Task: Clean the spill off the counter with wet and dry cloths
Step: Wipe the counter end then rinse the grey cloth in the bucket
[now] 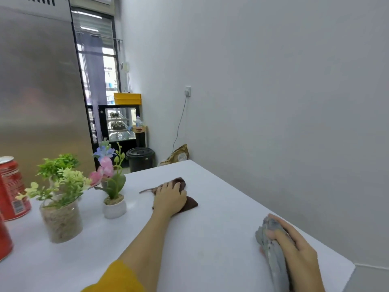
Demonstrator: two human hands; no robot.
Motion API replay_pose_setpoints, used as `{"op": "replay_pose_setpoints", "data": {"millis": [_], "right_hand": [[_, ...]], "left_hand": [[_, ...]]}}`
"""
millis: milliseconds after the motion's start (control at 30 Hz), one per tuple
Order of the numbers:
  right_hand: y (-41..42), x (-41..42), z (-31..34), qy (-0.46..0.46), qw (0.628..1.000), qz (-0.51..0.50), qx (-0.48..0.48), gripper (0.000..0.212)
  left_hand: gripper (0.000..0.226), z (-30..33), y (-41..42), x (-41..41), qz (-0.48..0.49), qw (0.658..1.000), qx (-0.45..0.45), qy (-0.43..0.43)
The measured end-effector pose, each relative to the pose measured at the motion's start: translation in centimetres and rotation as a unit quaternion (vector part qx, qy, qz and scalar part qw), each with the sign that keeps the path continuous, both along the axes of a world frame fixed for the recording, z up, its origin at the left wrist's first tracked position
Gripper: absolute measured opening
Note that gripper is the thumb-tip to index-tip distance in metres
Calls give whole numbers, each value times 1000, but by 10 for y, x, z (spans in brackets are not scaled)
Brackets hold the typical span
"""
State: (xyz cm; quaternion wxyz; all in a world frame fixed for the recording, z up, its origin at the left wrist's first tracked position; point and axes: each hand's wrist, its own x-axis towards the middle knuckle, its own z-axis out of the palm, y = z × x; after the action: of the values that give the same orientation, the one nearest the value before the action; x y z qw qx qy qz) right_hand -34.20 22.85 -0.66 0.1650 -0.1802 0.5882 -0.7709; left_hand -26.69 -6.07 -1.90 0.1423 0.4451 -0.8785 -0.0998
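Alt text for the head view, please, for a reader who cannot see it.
On a white counter, the left hand presses a brown cloth flat while the right hand grips a bunched grey cloth nearer the front edge. Two potted artificial plants and a red can stand at left.

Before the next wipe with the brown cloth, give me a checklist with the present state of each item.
1. Left hand on the brown cloth: ok, it presses it to the counter.
2. Right hand has the grey cloth ready: ok, gripped and bunched.
3. Spill located: cannot tell, no liquid shows on the white surface.
4. Small flower pot clear of the wipe: not ok, it stands close to the cloth's left.
5. Red can out of the way: ok, at the far left.
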Motion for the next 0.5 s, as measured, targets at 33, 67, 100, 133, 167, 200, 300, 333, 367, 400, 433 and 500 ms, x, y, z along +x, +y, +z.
{"op": "replay_pose_setpoints", "data": {"millis": [33,67,100,133,167,200,300,333,367,400,433,500], "right_hand": [[-1,-1,-4,-2,1000,3,-3,18],[-2,-1,-7,-6,1000,8,-6,19],[-2,-1,-9,-8,1000,14,-12,19],[-3,-1,-9,-12,1000,18,-15,21],[-2,0,-10,-17,999,21,-18,22],[-1,0,-9,-21,999,25,-22,22],[3,3,-8,-37,998,29,-41,22],[4,3,-7,-42,998,28,-47,22],[4,3,-6,-43,997,25,-52,22],[6,5,-6,-47,997,24,-50,22],[6,6,-7,-48,997,20,-50,23],[9,9,-7,-52,997,25,-56,24]], "left_hand": [[48,1,5,1,-34,999,7,-7],[47,1,13,4,-65,998,11,-9],[47,2,23,7,-89,996,16,-8],[47,2,35,11,-110,994,22,-4],[47,4,49,15,-125,992,29,-1],[47,5,63,20,-138,990,34,3],[46,7,109,33,-167,985,40,-3],[46,7,125,38,-177,983,43,-3],[46,7,142,41,-195,980,45,-1],[46,4,162,50,-215,976,45,-5],[46,1,179,58,-239,970,40,-12],[48,-4,203,80,-270,962,31,-33]]}}
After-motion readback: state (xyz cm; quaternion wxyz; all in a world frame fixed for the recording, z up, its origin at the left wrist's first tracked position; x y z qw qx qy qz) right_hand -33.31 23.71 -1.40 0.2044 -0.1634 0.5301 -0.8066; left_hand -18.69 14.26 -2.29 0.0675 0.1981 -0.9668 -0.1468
